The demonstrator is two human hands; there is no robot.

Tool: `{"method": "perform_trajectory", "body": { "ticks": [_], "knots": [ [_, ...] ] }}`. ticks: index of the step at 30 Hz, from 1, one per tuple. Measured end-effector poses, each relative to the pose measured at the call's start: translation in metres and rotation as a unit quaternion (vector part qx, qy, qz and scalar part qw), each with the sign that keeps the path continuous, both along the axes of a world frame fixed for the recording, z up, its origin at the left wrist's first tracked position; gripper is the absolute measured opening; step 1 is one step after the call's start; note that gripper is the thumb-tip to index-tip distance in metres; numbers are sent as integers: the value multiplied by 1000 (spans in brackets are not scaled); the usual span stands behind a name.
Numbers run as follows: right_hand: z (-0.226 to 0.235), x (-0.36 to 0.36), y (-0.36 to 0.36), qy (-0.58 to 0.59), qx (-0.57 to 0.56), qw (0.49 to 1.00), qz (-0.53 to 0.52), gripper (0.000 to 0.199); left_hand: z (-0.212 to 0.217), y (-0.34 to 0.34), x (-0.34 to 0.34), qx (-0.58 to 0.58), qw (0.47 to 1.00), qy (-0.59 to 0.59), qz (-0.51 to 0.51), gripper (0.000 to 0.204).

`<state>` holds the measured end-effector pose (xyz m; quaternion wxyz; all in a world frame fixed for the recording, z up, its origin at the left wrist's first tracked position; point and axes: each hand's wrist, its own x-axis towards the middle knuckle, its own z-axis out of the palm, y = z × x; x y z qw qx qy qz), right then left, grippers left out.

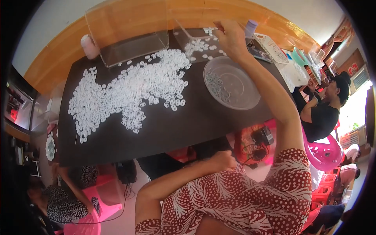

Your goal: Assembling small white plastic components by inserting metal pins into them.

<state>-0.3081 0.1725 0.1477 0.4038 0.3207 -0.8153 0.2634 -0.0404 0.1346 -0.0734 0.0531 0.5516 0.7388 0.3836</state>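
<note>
A wide heap of small white plastic rings [129, 94] covers the dark table [188, 129]. My right hand [231, 37] reaches across to the far side and grips the rim of a small clear plastic box [196, 45], which is tilted and holds several white rings. Just below that hand stands a clear round bowl [235, 84] with a streak of small grey parts [213, 86] inside. My left hand [222, 159] is a closed fist at the table's near edge, holding nothing I can see.
A larger clear box [125, 35] stands at the far left with a pink roll [88, 46] beside it. A white basket [272, 47] lies far right. A person in black [323, 113] sits on the right, another person [66, 199] lower left, among pink stools [325, 152].
</note>
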Motion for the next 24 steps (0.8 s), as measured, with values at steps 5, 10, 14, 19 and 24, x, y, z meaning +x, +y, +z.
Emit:
{"method": "perform_trajectory", "body": {
  "ticks": [5,10,14,19,24],
  "knots": [
    [-25,42,12,17,63,993,96,10,-20,29,16,-14,998,-20,-51,20],
    [-28,57,53,-45,123,989,66,9,-17,53,28,7,995,-41,-89,20],
    [-46,62,86,-145,132,979,53,9,-16,61,30,13,993,-56,-104,19],
    [-69,70,114,-264,185,944,74,10,-16,69,37,18,990,-83,-115,19],
    [-99,70,136,-323,216,916,103,12,-13,67,35,19,988,-103,-114,19]
  ]
}}
